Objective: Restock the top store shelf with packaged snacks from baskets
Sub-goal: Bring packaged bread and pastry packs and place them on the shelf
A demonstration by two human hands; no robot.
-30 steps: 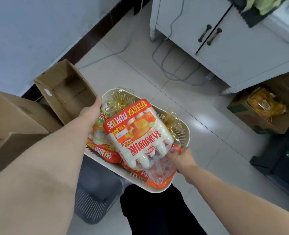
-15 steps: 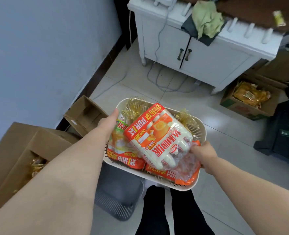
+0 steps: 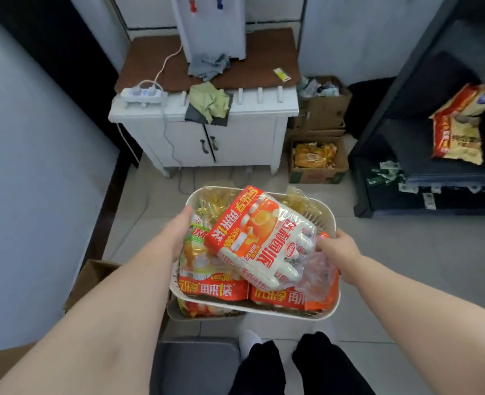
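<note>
I hold a cream plastic basket (image 3: 325,315) in front of me at waist height. My left hand (image 3: 177,235) grips its left rim and my right hand (image 3: 339,250) grips its right rim. Several orange-and-white snack packs fill it; the top pack (image 3: 259,238) lies tilted across the others, above a pack (image 3: 207,269) with a green corner. Gold-wrapped snacks (image 3: 215,199) show at the far side. A dark shelf unit (image 3: 423,143) stands at the right with one orange snack bag (image 3: 457,129) on it.
A white cabinet (image 3: 235,143) with a power strip, rags and a water dispenser stands ahead. Cardboard boxes (image 3: 318,163) with yellow packs sit between cabinet and shelf. A second basket (image 3: 207,312) and a grey bin (image 3: 195,366) are below, and a brown box (image 3: 93,277) at the left.
The basket has risen with both hands on it, and my view has lifted from the floor toward the cabinet and the dark shelf at the right.
</note>
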